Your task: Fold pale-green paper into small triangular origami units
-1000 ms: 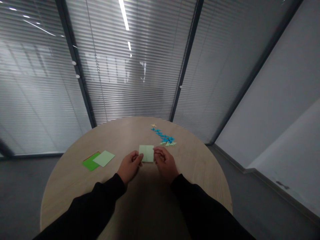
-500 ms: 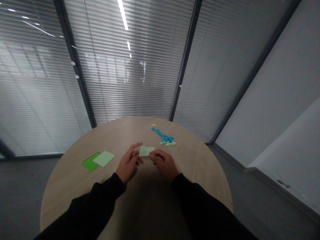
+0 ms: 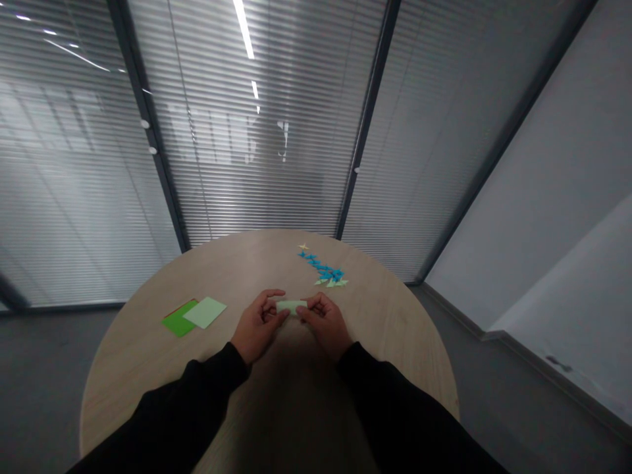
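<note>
A pale green sheet of paper point(image 3: 291, 306), folded into a narrow strip, is held between both my hands just above the round wooden table point(image 3: 395, 342). My left hand point(image 3: 257, 325) pinches its left end with thumb and fingers closed on it. My right hand point(image 3: 323, 322) pinches its right end the same way. Both arms wear black sleeves.
A small stack of paper sheets point(image 3: 195, 315), pale green over bright green and red, lies at the left of the table. A row of folded blue and pale green paper pieces point(image 3: 326, 272) lies at the far right. Glass walls with blinds stand behind the table.
The paper was a flat square held by its sides; its far edge was folded over towards me, and it is now a narrow strip pinched between both hands.
</note>
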The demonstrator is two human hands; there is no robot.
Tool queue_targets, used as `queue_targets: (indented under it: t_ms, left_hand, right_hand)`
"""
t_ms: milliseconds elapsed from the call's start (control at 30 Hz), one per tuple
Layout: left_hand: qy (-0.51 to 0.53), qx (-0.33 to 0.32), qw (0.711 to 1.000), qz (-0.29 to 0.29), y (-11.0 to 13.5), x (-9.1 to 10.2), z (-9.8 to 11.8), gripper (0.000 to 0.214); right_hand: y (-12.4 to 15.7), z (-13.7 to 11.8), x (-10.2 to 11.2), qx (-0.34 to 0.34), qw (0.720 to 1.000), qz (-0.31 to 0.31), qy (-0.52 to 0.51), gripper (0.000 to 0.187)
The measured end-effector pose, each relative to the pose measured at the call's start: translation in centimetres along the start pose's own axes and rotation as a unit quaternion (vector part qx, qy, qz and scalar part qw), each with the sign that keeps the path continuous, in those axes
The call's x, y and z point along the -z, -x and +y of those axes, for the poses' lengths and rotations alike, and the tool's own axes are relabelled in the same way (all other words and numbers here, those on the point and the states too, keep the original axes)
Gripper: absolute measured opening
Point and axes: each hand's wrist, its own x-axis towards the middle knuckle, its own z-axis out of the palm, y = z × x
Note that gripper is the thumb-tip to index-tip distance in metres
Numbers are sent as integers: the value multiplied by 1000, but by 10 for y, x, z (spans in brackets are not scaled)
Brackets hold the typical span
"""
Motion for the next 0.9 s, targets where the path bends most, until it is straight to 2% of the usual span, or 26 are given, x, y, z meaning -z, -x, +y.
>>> queue_targets:
  t_ms: [100, 233, 433, 667, 900]
  left_hand:
    - [-7, -2, 1000, 1, 0, -1, 1, 44]
    - [-22, 1, 1000, 6, 0, 0, 1, 35]
    - [-18, 8, 1000, 16, 0, -1, 2, 34]
    - [-54, 21, 998, 12, 1, -1, 7, 34]
    - [-74, 6, 997, 5, 2, -1, 5, 32]
  right_hand:
    - [-1, 2, -1, -6, 1000, -5, -20, 36]
    - [-1, 3, -1, 2, 999, -16, -37, 48]
    - [-1, 5, 0, -5, 998, -34, -50, 50]
    - [0, 3, -1, 0, 999, -32, -27, 45]
    - [-4, 15, 3, -5, 999, -30, -11, 39]
